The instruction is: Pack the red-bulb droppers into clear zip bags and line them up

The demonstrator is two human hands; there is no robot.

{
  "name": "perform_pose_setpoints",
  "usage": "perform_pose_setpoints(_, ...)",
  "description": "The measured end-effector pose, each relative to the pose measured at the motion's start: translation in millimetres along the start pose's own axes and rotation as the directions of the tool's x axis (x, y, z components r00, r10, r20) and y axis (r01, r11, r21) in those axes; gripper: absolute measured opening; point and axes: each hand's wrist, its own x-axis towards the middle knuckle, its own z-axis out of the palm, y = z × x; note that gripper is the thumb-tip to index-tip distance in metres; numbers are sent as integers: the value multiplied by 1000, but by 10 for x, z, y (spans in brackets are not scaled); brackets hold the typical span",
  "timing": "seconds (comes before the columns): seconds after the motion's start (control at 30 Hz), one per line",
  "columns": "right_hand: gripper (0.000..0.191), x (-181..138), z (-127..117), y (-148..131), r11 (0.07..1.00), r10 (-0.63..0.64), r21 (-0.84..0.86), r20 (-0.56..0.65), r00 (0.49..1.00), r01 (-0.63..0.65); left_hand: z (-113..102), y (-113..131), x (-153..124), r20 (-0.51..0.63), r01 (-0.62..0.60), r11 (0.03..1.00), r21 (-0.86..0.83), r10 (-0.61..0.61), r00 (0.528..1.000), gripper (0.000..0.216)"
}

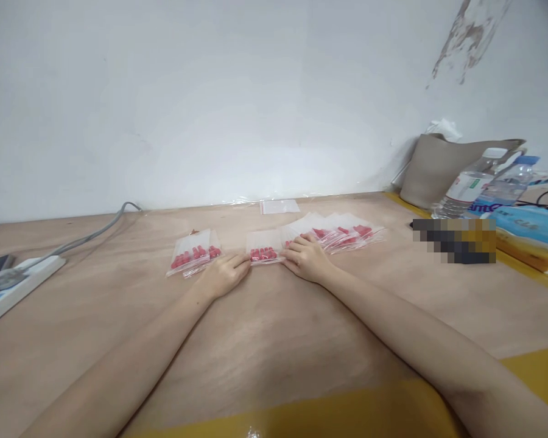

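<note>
A power strip [21, 281] lies far left of the middle bag [263, 249] on the desk [274, 340], with two bags [192, 252] nearer. The left hand [226, 274] and right hand [307, 257] rest loosely curled, fingertips pinching that red-filled bag's edges. Right of it fan more bags [342, 232], then bottles [484, 185].

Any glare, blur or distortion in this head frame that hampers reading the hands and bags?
Head view: soft, even light, faint shadows; wide-angle stretch lengthens both forearms; left hand and right hand on the middle bag read slightly soft; glare on the table's yellow edge; a pixelated block masks something.
</note>
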Motion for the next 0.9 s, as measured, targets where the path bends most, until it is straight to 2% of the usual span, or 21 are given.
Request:
perform_pose_setpoints(0.2, 32, 42, -46, -47, 987, -109, -117, 5, 994, 109, -20, 1, 22, 9, -46, 998, 33, 46, 999, 26)
perform_pose_setpoints(0.57, 28, 91, -12, -98, 984, -113, -142, -19, 993, 109, -10, 1, 28, 0, -46, 997, 58, 46, 999, 28)
perform_pose_setpoints(0.77, 25, 332, 157, -369, 970, -202, -153, -90, 975, 186, -11, 16, 36, -32, -67, 995, 77, 70, 997, 29)
perform_pose_setpoints(0.9, 25, 420, 265, -426, 954, -276, -154, -108, 955, 258, -14, 1, 27, -52, -93, 992, 83, 97, 994, 31)
